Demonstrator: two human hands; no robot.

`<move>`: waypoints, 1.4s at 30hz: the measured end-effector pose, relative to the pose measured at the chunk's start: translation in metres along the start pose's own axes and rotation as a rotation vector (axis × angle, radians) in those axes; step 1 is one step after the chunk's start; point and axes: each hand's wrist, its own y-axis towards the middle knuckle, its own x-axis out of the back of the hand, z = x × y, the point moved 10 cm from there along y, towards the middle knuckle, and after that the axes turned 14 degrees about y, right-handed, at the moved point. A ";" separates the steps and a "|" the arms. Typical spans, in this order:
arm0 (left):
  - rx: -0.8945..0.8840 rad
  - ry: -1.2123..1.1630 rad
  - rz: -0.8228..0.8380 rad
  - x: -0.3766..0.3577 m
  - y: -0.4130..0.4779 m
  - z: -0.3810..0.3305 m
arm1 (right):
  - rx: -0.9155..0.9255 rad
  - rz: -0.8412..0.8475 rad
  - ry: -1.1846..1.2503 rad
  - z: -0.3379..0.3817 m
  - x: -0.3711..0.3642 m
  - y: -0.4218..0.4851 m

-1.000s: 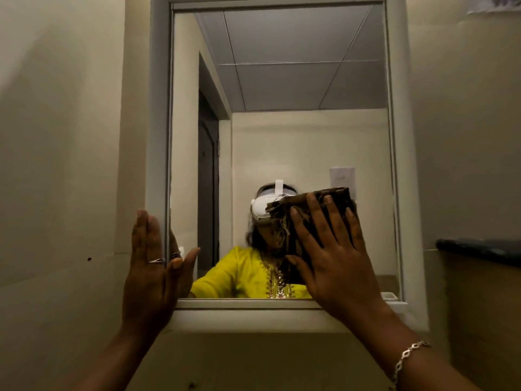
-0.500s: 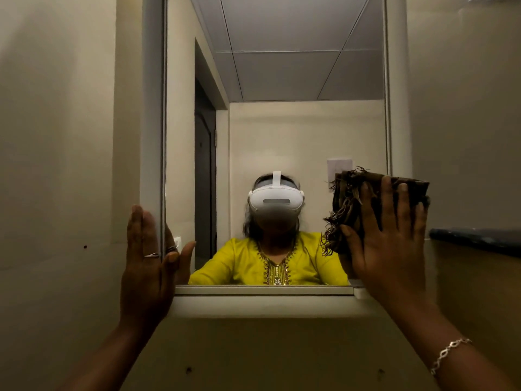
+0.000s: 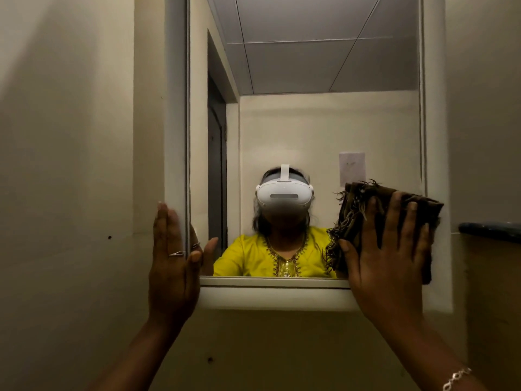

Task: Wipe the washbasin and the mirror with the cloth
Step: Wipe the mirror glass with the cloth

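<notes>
The mirror (image 3: pixel 304 122) hangs in a pale frame on the wall straight ahead. It reflects a person in a yellow top wearing a white headset. A dark brown fringed cloth (image 3: pixel 358 218) is pressed flat against the mirror's lower right corner by my right hand (image 3: pixel 389 249), fingers spread over it. The cloth overlaps the right frame edge. My left hand (image 3: pixel 172 263) lies flat and open against the left frame edge, with a ring on one finger. The washbasin is out of view.
A pale ledge (image 3: pixel 276 294) runs under the mirror. A dark counter edge (image 3: pixel 490 231) juts out at the right. Plain cream walls close in on both sides.
My right hand slid the cloth from the middle of the mirror's lower part to its lower right corner. My left hand stayed on the left frame. The view moved closer.
</notes>
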 end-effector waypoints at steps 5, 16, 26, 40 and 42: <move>-0.006 -0.036 -0.005 0.001 0.000 -0.003 | 0.074 0.016 0.041 0.038 -0.009 -0.004; 0.026 -0.137 0.006 0.005 0.000 -0.005 | 0.433 0.164 0.168 0.164 -0.049 -0.012; 0.045 -0.225 0.004 0.003 -0.003 0.003 | 0.964 0.365 0.122 0.202 -0.066 -0.026; -0.039 0.170 0.040 0.003 -0.010 -0.019 | 1.364 0.572 0.124 0.178 -0.049 -0.039; -0.086 0.270 0.075 -0.002 -0.015 -0.029 | 1.390 0.579 0.111 0.165 -0.045 -0.038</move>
